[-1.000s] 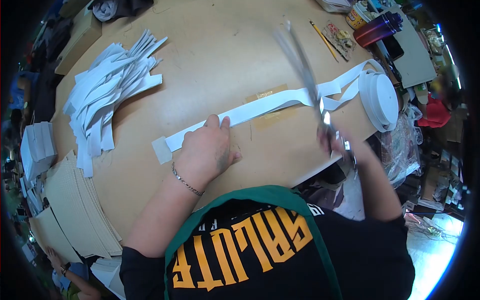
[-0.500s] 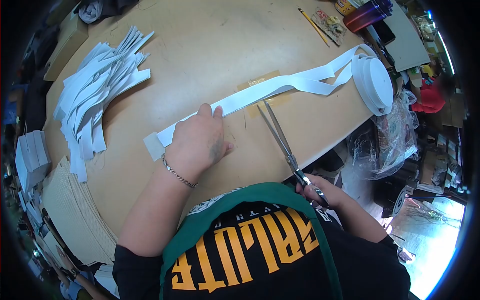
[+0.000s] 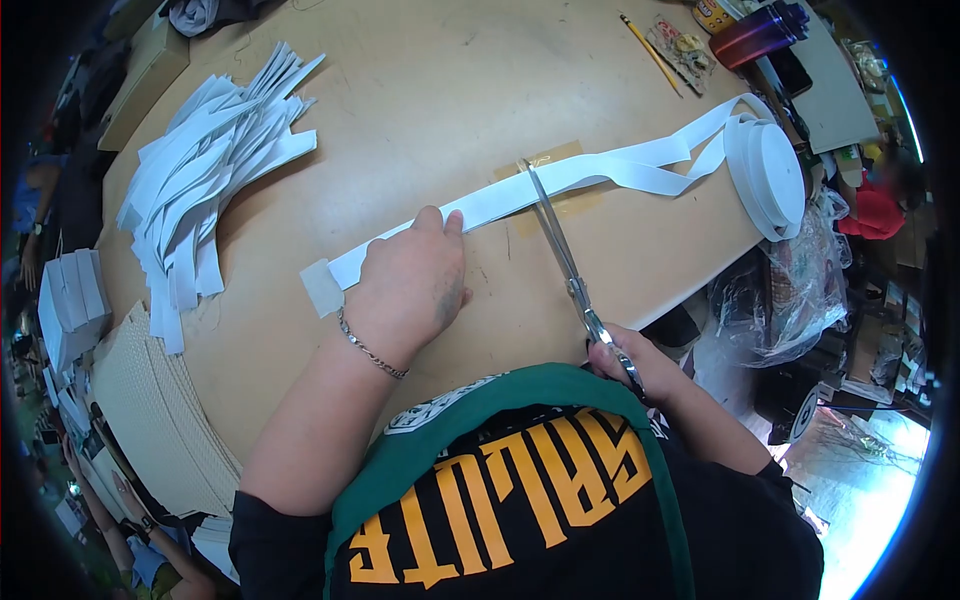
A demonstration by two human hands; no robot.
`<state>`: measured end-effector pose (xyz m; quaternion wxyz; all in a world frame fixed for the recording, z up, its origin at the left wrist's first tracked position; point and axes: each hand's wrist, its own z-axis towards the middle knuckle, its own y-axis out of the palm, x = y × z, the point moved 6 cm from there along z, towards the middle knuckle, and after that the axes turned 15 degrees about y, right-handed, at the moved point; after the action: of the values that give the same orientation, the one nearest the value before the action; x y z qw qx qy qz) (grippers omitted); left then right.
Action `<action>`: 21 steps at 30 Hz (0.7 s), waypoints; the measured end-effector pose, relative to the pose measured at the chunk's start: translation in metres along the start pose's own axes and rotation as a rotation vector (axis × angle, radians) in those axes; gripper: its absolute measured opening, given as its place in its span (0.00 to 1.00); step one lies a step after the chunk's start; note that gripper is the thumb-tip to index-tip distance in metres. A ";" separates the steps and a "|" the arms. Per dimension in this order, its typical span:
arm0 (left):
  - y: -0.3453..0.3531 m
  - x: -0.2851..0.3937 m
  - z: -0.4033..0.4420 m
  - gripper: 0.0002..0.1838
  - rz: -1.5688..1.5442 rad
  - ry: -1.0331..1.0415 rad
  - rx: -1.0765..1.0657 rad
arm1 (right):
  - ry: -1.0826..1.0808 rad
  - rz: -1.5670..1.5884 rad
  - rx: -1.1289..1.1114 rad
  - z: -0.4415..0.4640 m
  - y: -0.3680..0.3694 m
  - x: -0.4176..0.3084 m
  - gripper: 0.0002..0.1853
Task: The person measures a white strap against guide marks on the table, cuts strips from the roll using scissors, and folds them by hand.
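Observation:
A white flat band (image 3: 500, 197) runs across the table as overlapping lengths, its left end by a pale patch of tape (image 3: 321, 289). My left hand (image 3: 412, 275) rests palm down on the band near that end, fingertips pressing on it and thumb apart. In my right hand (image 3: 625, 362), near the table's front edge, are large metal scissors (image 3: 567, 262). Their blades cross the band at brown tape (image 3: 560, 154) stuck to the table, one blade showing on top. The other blade is partly hidden. The band leads right to a thick white roll (image 3: 765, 178).
Many cut white strips (image 3: 205, 160) lie piled at the left. A stack of cream sheets (image 3: 160, 420) sits at the near left. Toward the back right are a pencil (image 3: 650, 55) and a dark tumbler (image 3: 757, 36). Another person's arms (image 3: 150, 530) show at lower left.
The scissors have moved up and now reach across the band, their blades nearer together. My left hand keeps its place on the band. The whole view has shifted slightly.

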<state>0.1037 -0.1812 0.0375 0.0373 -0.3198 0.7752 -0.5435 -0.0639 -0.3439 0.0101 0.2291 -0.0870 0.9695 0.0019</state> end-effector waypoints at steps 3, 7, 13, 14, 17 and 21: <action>0.000 0.000 0.000 0.35 0.009 0.002 -0.002 | 0.005 0.023 0.016 0.004 0.000 0.000 0.29; 0.000 0.000 0.001 0.35 0.010 0.016 -0.003 | 0.006 0.043 0.044 0.004 0.002 0.001 0.27; -0.002 0.001 0.001 0.35 0.001 0.019 0.003 | -0.001 0.104 0.055 0.009 0.005 0.007 0.26; -0.002 0.000 0.001 0.35 -0.001 0.020 0.009 | -0.003 0.114 0.055 0.009 0.005 0.008 0.26; 0.000 0.000 0.001 0.35 -0.001 0.020 -0.001 | 0.008 0.125 0.074 0.011 0.006 0.009 0.26; -0.001 0.000 0.001 0.35 0.000 0.018 -0.005 | 0.019 0.133 0.077 0.014 0.006 0.009 0.22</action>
<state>0.1046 -0.1824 0.0381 0.0297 -0.3151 0.7769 -0.5443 -0.0669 -0.3385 -0.0069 0.2223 -0.0135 0.9746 -0.0213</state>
